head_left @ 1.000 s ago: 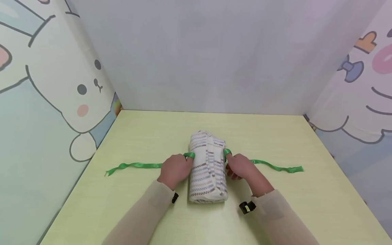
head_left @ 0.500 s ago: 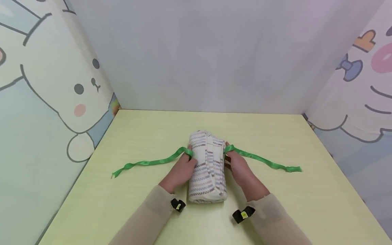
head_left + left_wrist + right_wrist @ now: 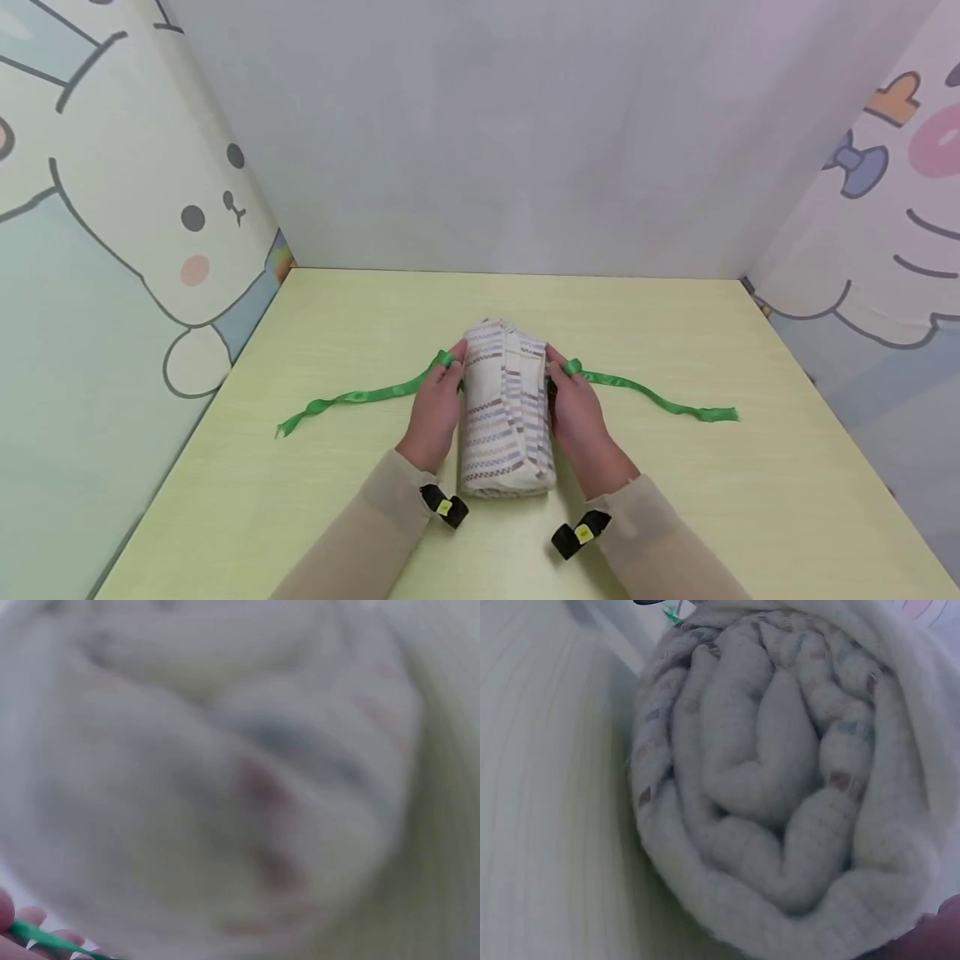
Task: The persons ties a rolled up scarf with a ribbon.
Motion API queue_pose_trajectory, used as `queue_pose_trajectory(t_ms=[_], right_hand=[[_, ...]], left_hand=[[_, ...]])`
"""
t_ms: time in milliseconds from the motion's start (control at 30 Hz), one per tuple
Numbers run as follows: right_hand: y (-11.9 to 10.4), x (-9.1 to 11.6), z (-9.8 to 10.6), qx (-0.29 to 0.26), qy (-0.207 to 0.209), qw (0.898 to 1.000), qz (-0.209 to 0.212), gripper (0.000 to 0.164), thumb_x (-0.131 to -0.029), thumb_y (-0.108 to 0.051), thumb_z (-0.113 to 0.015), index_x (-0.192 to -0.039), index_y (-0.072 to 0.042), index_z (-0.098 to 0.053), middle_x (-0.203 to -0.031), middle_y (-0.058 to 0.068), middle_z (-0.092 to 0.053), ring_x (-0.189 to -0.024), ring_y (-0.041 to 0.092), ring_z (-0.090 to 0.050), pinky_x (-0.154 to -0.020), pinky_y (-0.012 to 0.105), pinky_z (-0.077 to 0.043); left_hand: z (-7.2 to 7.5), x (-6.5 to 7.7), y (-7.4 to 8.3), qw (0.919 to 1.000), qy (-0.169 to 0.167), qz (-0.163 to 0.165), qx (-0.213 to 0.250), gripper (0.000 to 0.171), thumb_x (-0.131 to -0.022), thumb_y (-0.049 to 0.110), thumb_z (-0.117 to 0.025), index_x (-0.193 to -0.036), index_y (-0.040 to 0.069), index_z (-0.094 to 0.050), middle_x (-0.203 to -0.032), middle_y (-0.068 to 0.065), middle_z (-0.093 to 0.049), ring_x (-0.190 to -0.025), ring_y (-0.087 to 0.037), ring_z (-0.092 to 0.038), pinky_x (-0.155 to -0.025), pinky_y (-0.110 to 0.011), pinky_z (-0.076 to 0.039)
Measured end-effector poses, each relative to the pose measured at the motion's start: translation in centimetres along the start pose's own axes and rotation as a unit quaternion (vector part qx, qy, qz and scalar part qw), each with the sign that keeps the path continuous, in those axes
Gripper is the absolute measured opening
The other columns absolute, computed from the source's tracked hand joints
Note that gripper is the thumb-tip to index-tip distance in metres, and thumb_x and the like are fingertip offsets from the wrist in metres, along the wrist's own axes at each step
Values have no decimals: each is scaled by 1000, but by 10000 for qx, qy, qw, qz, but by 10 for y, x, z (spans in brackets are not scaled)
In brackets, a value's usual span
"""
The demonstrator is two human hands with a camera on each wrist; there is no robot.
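Observation:
A rolled cloth (image 3: pixel 498 417), white with rows of small coloured stripes, lies lengthwise in the middle of the table. In the right wrist view its spiralled end (image 3: pixel 765 765) fills the picture. My left hand (image 3: pixel 433 417) rests along the left side, fingers extended toward the far end. The left part of a green ribbon (image 3: pixel 382 393) crosses near the thumb; the left wrist view shows it over the fingers (image 3: pixel 67 937). On the other side my right hand (image 3: pixel 581 417) touches the roll, with the ribbon's right part (image 3: pixel 648 393) beside its knuckles. The roll hides some fingers.
The pale yellow-green table (image 3: pixel 360 317) reaches a grey-white backdrop (image 3: pixel 510 142). Cartoon-printed panels stand at left (image 3: pixel 150 250) and right (image 3: pixel 885 250). A small black device (image 3: pixel 444 506) sits at the left cuff, another (image 3: pixel 581 533) at the right.
Both hands have turned and shifted forward along the roll, their fingers straightening toward its far end. The ribbon parts near them have shifted slightly. The cloth roll has stayed in place.

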State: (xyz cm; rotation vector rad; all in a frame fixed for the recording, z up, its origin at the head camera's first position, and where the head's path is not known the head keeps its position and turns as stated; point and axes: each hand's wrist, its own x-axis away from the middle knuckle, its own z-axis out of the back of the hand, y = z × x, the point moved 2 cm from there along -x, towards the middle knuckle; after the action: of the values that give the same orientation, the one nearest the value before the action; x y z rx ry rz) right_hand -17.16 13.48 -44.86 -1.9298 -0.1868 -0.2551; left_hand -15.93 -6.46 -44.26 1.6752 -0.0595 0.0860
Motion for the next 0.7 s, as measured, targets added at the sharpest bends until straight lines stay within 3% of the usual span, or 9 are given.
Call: queue_pose_trajectory(t_ms=[133, 267, 367, 533, 700], right_hand=[[-5, 3, 3, -383, 150, 9991, -112, 49, -115, -29, -36, -160, -10, -37, -165, 8, -33, -152, 21, -25, -121, 36, -24], [-13, 8, 6, -835, 242, 9958, -298, 51, -115, -26, -30, -163, -5, -26, -165, 16, -29, -153, 26, -25, -123, 38, -20], [-23, 12, 5, -1209, 116, 9919, -365, 53, -116, -24, -23, -165, -6, -17, -168, 17, -19, -156, 29, -17, -124, 39, -14], [-34, 19, 1, -1569, 0, 9870, -356, 54, -115, -24, -19, -165, -6, -10, -170, 17, -13, -157, 29, -11, -125, 38, -9], [-41, 24, -3, -1671, -4, 9858, -169, 55, -115, -25, -20, -165, -5, -7, -170, 15, -13, -157, 27, -12, -125, 35, -9]], left_hand=[[4, -1, 6, 9922, 150, 49, 1233, 47, -113, 27, -39, -158, 12, -39, -159, 1, -42, -148, -14, -35, -121, -38, -25], [7, -1, 14, 9690, 246, 15, 2458, 48, -113, 19, -41, -159, 6, -34, -159, -10, -40, -147, -23, -38, -120, -37, -29], [7, 1, 20, 9507, 259, -16, 3091, 49, -113, 16, -39, -159, 3, -31, -160, -16, -36, -148, -29, -36, -120, -37, -29], [2, 5, 26, 9315, 179, 92, 3631, 51, -113, 15, -33, -161, 3, -22, -163, -17, -27, -151, -29, -29, -123, -38, -22], [-5, 7, 32, 9203, 211, -36, 3907, 51, -112, 13, -32, -161, 2, -20, -163, -18, -27, -152, -30, -27, -123, -38, -21]])
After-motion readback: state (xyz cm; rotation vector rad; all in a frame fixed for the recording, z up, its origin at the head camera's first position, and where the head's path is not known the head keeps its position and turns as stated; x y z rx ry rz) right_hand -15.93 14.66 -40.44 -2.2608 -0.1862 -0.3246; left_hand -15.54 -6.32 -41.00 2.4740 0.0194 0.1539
